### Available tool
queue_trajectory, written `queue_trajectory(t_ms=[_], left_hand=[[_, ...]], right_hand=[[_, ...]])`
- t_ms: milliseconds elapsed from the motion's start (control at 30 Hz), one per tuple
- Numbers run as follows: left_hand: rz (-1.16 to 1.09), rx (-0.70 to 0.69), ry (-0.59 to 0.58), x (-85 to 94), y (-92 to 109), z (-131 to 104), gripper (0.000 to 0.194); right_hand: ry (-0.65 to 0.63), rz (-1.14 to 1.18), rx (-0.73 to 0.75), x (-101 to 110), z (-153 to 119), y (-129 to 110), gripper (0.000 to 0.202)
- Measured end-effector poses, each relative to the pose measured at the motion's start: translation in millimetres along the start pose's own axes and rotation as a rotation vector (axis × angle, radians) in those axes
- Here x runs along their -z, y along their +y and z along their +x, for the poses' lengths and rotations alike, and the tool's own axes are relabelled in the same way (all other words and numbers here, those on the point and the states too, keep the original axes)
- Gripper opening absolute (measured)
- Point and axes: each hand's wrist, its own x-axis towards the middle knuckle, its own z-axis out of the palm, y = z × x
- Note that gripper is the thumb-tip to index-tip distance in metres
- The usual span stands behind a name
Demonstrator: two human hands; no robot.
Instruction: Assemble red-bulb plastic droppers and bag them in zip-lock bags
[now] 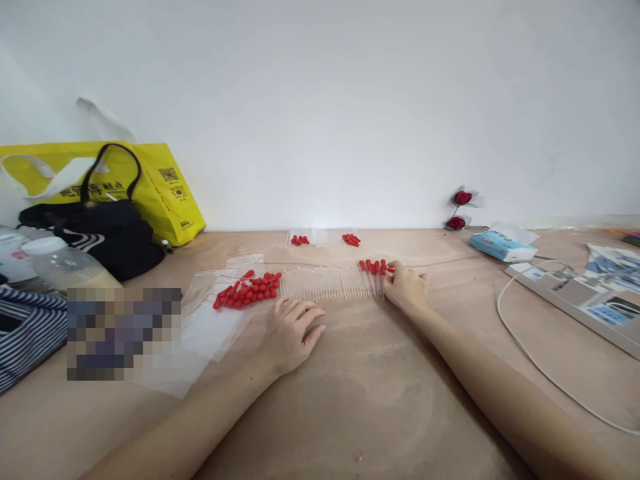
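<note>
So the thin clear tubes are lined up side by side mid-bench, with a few red caps at the far ends on the right. My right hand is right there, fingers bent in at the last cap, can't really tell if it's pinched. Left hand is loosely spread just below the row's left end, near a big pile of caps on some plastic bags.

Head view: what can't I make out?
In the head view:
Right hand: its own bulk hides the grip.
Clear tubes: too small and close-set to count.
Pixelated patch: hides whatever lies beneath.
Striped cloth: cut off by left edge.
Power strip: cut off by right edge.
</note>
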Motion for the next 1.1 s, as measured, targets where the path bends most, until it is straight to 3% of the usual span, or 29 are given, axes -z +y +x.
queue_trajectory(t_ms=[467,767,1100], left_hand=[[-0.018,0.004,-0.008,-0.1,0,-1,0.01],[-0.006,0.012,-0.028,1.8,2,0,0.009],[0.048,0.016,0.013,1.6,0,0,0.009]], right_hand=[[-0.052,-0.147,0.08,2,3,-11,0.025],[-0.221,-0.185,0.023,10,14,-19,0.022],[-0.276,-0.231,-0.028,2,24,-31,0.023]])
